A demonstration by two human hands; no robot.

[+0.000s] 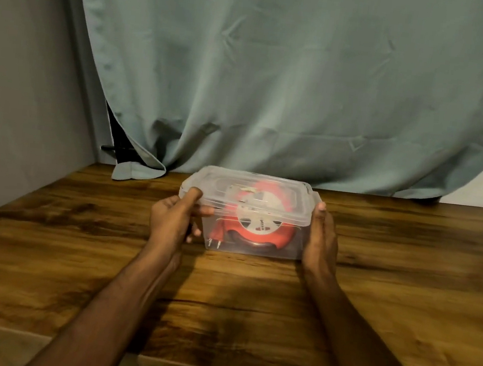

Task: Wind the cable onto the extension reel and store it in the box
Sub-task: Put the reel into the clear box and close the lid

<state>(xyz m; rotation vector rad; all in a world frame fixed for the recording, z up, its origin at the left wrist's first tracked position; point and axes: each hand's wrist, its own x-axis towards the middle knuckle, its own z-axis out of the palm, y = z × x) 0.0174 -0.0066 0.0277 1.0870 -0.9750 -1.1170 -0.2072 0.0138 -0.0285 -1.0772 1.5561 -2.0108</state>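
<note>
Two hands stand at the two short ends of the clear box, and the long axis of the box runs from one hand to the other, across the person. The left hand grips the left end: its thumb lies on top of the lid at the near left corner, and its fingers curl around the wall below. The right hand has straight fingers laid flat against the right end, the fingertips reaching up to the side clip of the lid; it presses and does not curl around anything. Between the hands, inside the box, sits the red extension reel, with its plug hanging toward the left hand, close to the wall. The lid lies over the box, but I cannot tell if its clips are snapped down. Both hands are equally near, so I judge the coming move as a press on the lid ends, or a lift of the box from the wooden table.
</note>
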